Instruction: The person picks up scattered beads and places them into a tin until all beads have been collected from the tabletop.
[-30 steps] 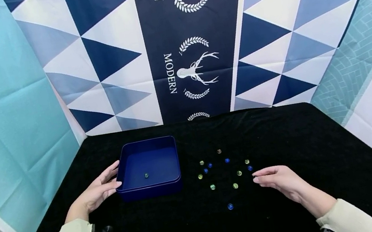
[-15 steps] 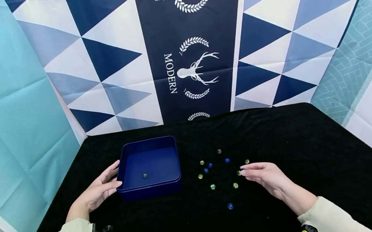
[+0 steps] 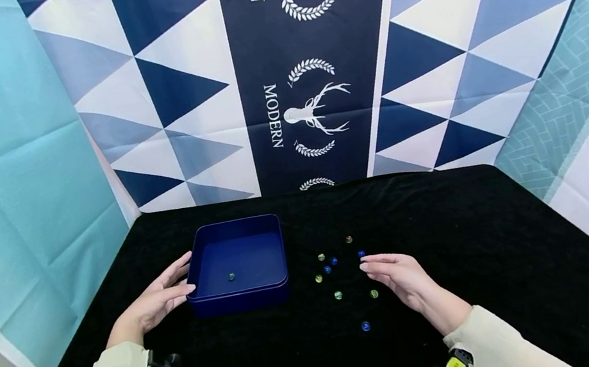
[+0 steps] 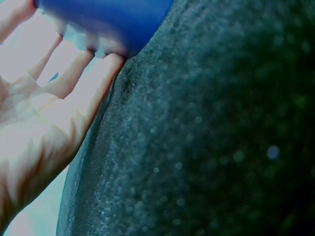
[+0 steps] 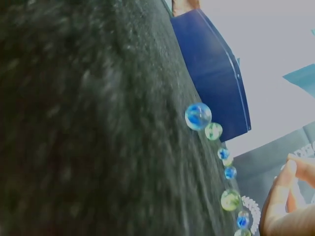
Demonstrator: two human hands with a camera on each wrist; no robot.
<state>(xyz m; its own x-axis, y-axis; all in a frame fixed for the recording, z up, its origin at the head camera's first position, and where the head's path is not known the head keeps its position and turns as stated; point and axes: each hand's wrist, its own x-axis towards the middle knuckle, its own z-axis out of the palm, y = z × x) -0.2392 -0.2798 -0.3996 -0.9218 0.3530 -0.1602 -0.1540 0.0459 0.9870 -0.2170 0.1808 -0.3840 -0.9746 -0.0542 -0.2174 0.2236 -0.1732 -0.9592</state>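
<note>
My left hand [image 3: 158,297] rests against the left side of a dark blue rectangular box [image 3: 241,301]. Its thumb touches near the front left corner, and the fairly straight fingers lie along the wall, also seen in the left wrist view. One greenish marble [image 3: 231,276] lies inside the box. My right hand [image 3: 401,279] hovers over the loose marbles, thumb and index fingertips close together, just below a blue marble [image 3: 361,253]. Whether a marble sits between those fingertips cannot be made out in the head or right wrist view. The hand may cover some marbles.
Several blue, green and yellowish marbles, such as a green one [image 3: 338,295] and a blue one [image 3: 366,326], are scattered on the black cloth [image 3: 301,364] right of the box. Patterned hangings [image 3: 181,98] stand behind the table and at both sides.
My right hand has moved left and slightly away from me across the marbles, its fingertips staying close together. The left hand stays at the box. The marble in the box has shifted slightly.
</note>
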